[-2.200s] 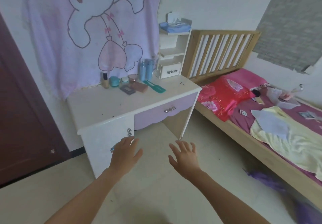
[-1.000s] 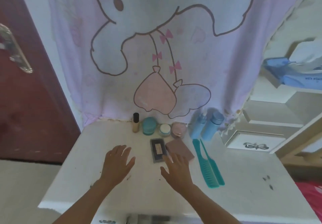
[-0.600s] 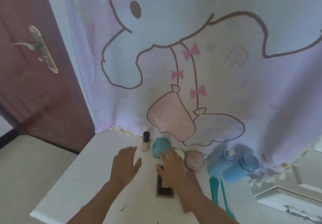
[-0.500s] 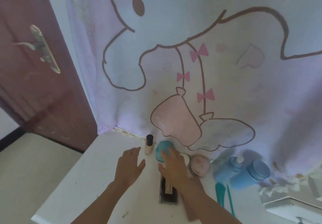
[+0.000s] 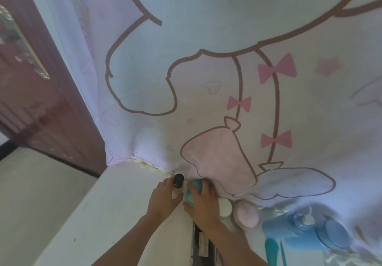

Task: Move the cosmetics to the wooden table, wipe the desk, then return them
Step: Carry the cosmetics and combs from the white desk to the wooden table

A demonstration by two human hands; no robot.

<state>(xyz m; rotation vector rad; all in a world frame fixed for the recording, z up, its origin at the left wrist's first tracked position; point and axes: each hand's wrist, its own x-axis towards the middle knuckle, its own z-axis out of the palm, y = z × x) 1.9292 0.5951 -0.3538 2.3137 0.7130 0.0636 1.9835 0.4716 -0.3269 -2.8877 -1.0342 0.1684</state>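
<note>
Your left hand (image 5: 165, 198) holds the upright black-capped bottle (image 5: 178, 180) in its grip at the back of the surface (image 5: 115, 214). Your right hand (image 5: 203, 200) wraps the teal jar (image 5: 191, 193) just beside it. Lift both straight up.

We count two hands: one left hand (image 5: 165, 200), one right hand (image 5: 203, 202). One desk (image 5: 115, 214). Jars, three: one teal jar (image 5: 189, 196), one white-lidded jar (image 5: 225, 206), one pink-lidded jar (image 5: 247, 217). Bottles, three: one black-capped bottle (image 5: 178, 180), one blue pump bottle (image 5: 289, 231), one blue capped bottle (image 5: 333, 235). One dark palette (image 5: 201, 245). Teal comb (image 5: 271, 249): we see two strips at the frame edge, count uncertain. One hanging cloth (image 5: 206, 79). One door (image 5: 31, 100).
</note>
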